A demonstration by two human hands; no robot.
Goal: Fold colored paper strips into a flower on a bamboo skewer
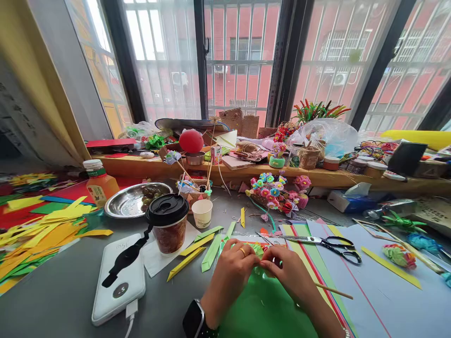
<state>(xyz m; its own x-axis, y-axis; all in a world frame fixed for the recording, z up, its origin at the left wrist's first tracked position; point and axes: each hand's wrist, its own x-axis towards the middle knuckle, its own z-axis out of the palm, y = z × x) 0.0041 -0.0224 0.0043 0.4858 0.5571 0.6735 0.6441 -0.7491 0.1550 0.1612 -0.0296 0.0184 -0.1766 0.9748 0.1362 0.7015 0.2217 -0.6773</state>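
My left hand (230, 267), with a ring and a black watch, is closed in a pinch. My right hand (291, 274) pinches close against it, fingertips nearly touching. Between them shows a small crinkled yellow-green paper piece (259, 249), partly hidden by my fingers. A thin wooden stick (334, 291) sticks out to the right from behind my right wrist; its other end is hidden. Beneath both hands lies a green sheet (264, 305). Folded light green paper strips (212, 253) and yellow strips (185, 264) lie left of my left hand.
Black-handled scissors (327, 244) rest on stacked coloured paper (380, 291) at right. A lidded coffee cup (169, 230), paper cup (202, 213), power bank (120, 281) and metal plate (121, 202) stand left. Cut paper strips (45, 230) pile far left. Small flowers (269, 190) sit behind.
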